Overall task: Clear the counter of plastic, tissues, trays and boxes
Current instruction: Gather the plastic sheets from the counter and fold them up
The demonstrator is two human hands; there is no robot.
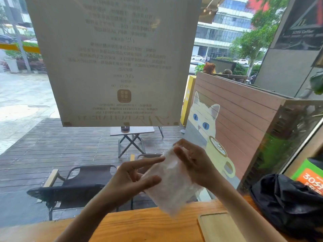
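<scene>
A crumpled clear plastic bag is held up in the air above the wooden counter, in front of the window. My left hand grips its left side with thumb and lower fingers, the index finger stretched out along the top. My right hand clasps the bag's upper right end from behind. A pale wooden tray lies on the counter below the bag, at the lower right. The bag's contents, if any, cannot be made out.
A black crumpled bag sits at the counter's right end, with a green and orange box behind it. The window glass stands just beyond the counter, a large paper notice stuck on it. Chairs and a small table are outside.
</scene>
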